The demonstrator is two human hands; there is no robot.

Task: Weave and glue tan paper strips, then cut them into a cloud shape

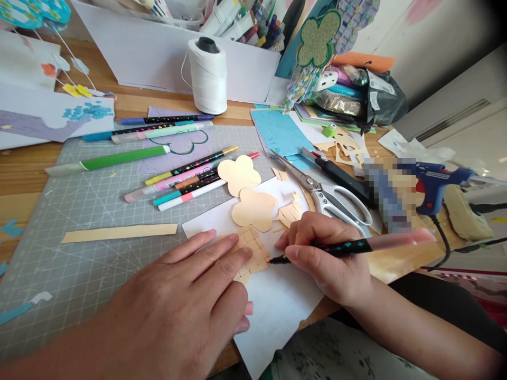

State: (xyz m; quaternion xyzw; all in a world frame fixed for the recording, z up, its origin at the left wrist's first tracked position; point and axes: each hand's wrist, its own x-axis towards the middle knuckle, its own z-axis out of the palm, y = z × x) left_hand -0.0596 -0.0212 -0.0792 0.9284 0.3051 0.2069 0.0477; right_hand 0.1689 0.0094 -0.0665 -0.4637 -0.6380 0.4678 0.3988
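My left hand (198, 285) lies with outstretched fingers on a small tan woven paper piece (256, 253), pressing it against a white sheet (277, 301). Pinched in my right hand (328, 253) is a black marker pen (358, 246) with a pinkish end. Its dark tip touches or nearly touches the right edge of the woven piece. Just beyond my fingers lie two tan flower-shaped paper cutouts (253, 208), one overlapping the other. Another bit of woven tan paper (290, 212) rests beside my right hand. Part of the woven piece is hidden under my left fingers.
Several markers (190, 171) and a tan paper strip (119, 233) lie on the grey cutting mat (99, 200). Scissors (317, 187), a black-handled cutter (344, 179) and a blue glue gun (435, 179) are at right. A white thread spool (207, 76) stands at the back.
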